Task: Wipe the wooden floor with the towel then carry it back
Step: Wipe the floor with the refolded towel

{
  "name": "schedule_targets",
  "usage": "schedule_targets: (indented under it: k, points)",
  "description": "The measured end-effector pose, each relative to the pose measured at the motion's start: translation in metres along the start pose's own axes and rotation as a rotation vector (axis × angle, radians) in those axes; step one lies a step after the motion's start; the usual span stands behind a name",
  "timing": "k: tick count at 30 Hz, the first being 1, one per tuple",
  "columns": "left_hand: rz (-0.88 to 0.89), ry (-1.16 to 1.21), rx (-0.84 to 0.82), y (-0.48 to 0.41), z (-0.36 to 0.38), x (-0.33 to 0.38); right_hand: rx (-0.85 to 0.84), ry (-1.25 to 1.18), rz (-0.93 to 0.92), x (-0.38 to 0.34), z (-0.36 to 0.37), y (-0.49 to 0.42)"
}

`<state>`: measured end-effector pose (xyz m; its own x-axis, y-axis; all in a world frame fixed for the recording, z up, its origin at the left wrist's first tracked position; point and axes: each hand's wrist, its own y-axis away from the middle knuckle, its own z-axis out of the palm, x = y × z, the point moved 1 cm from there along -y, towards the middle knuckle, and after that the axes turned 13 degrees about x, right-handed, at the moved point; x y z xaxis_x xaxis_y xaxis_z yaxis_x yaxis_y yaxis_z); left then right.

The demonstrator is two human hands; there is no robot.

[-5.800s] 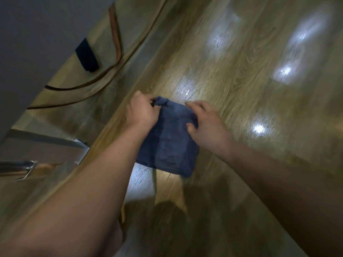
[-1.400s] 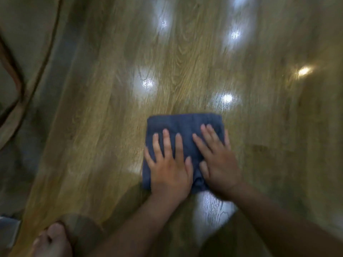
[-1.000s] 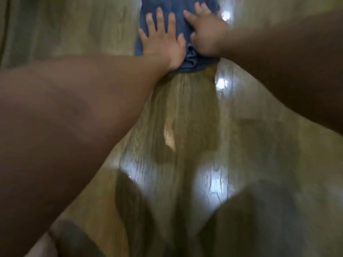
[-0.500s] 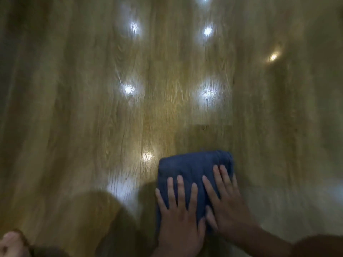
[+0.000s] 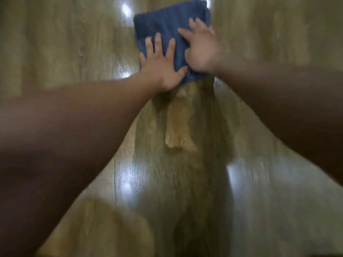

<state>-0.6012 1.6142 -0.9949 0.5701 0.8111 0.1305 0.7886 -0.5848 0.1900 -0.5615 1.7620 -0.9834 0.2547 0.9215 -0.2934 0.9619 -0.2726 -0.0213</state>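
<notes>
A folded dark blue towel [image 5: 168,23] lies flat on the glossy wooden floor [image 5: 74,43], far out ahead of me near the top of the view. My left hand [image 5: 160,65] presses down on its near left part, palm flat and fingers spread. My right hand [image 5: 201,49] presses on its right part beside the left one, fingers also apart. Both arms are stretched forward. Neither hand grips the cloth. The picture is blurred by motion.
The wooden floor [image 5: 176,173] fills the view, with bright reflections of ceiling lights and dark shadows of my arms and body on it. No furniture or other objects show.
Half a second ago the towel was close to me under both flat hands. It has been pushed forward along the floor with both arms stretched out, as it was a second ago.
</notes>
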Motion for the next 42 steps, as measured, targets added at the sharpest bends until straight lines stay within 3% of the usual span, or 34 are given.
schedule_targets:
  k: [5,8,10,12,14,17,22,25,29,33,36,39,42]
  points:
    - [0.143,0.132,0.146,0.179,0.029,0.043,0.055,-0.075,0.078,-0.016,-0.003,0.185]
    - [0.319,0.172,0.103,0.289,0.057,0.084,0.146,-0.125,0.263,-0.022,-0.01,0.326]
    - [0.387,0.174,0.045,0.313,0.069,0.095,0.115,-0.155,0.384,-0.026,-0.01,0.366]
    - [0.366,0.216,0.014,0.308,0.07,0.098,0.126,-0.143,0.468,-0.029,-0.009,0.35]
    - [0.36,0.211,0.014,0.281,0.063,0.1,0.12,-0.052,0.42,-0.023,-0.008,0.309]
    - [0.354,0.096,0.039,0.184,0.054,0.107,0.175,0.031,0.368,0.017,-0.004,0.228]
    - [0.264,-0.017,-0.173,0.018,0.02,0.134,0.211,0.093,0.349,0.09,-0.013,0.091]
    - [0.295,-0.053,-0.208,0.004,0.006,0.126,0.214,0.09,0.306,0.099,-0.014,0.072]
    - [0.429,-0.064,-0.045,0.057,0.009,0.1,0.176,0.133,0.288,0.085,-0.015,0.108]
    - [0.481,-0.157,0.069,0.13,0.017,0.047,0.182,0.185,0.29,0.014,0.004,0.16]
    - [0.398,-0.146,0.029,0.186,0.01,-0.024,0.092,0.172,0.212,-0.053,0.022,0.168]
    - [0.209,-0.105,-0.022,0.225,-0.009,-0.104,0.034,0.145,0.137,-0.141,0.048,0.161]
    - [-0.152,0.131,0.051,0.267,-0.028,-0.189,-0.004,0.027,-0.024,-0.252,0.079,0.154]
